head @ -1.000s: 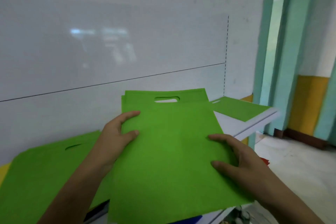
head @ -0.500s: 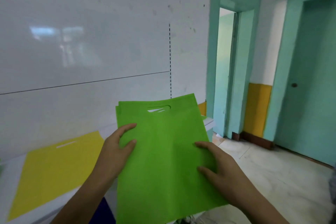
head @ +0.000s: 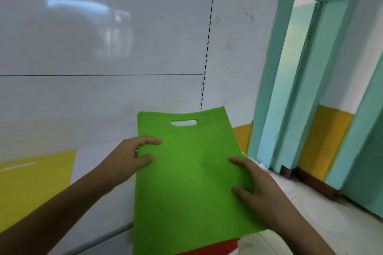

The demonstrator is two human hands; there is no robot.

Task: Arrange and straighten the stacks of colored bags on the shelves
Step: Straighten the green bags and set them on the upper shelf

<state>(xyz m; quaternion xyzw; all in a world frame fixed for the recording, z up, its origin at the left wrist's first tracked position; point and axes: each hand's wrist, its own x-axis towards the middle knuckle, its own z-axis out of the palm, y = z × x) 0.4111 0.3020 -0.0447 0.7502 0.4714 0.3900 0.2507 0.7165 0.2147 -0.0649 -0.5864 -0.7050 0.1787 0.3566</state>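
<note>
Left hand (head: 132, 157): we hold the left edge of the green bags (head: 190, 172), thumb on top and fingers curled under, so the stack cannot slide apart
Right hand (head: 255, 184): we grip the right edge the same way, thumb and forefinger flat on the top bag; the hands sit on opposite sides to keep the edges square
Green bags: a thin stack, handle cut-out pointing away from us, carried in the air above the white shelf (head: 99, 172) and not yet set down
Yellow bag (head: 35, 180): lies flat on the shelf to the left, well apart from what we carry
Red bag (head: 215, 247): a corner shows under the near edge of the green stack; we cannot tell what it rests on
Step, as we judge it: bringing the squared stack to its place on the shelf
</note>
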